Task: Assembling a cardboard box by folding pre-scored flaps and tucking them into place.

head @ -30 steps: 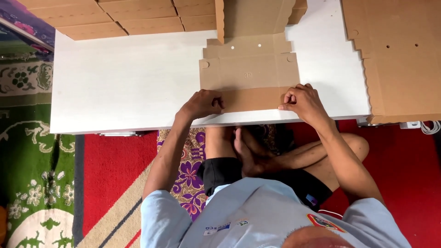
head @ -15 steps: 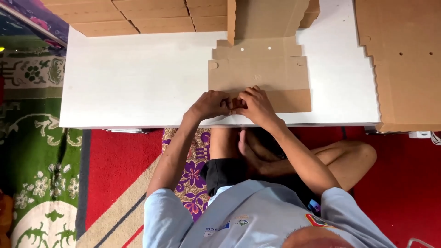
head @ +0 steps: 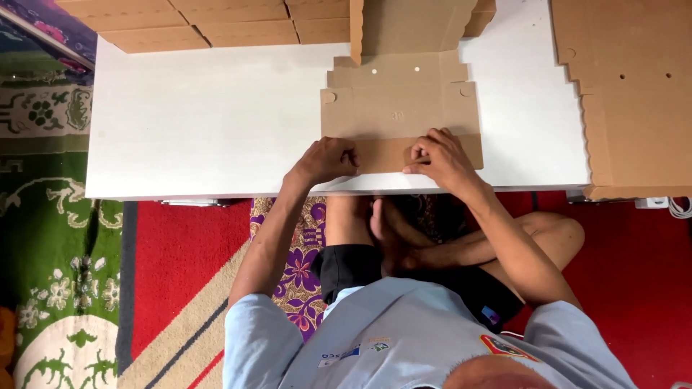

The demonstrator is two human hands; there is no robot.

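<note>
A flat die-cut cardboard box blank (head: 400,108) lies on the low white table (head: 209,122), its far part folded upright. My left hand (head: 328,158) presses on the left end of the blank's near flap (head: 386,153), fingers curled. My right hand (head: 436,157) rests on the same flap right of centre, fingers bent onto the fold. Both hands sit at the table's front edge.
A stack of flat cardboard blanks (head: 634,94) covers the table's right end. Folded cardboard boxes (head: 216,21) line the far edge. Under the table are my crossed legs on a red, green and purple patterned carpet (head: 173,252).
My right hand slid left along the near flap toward my left hand, then back right a little. The left hand stayed on the flap's left end.
</note>
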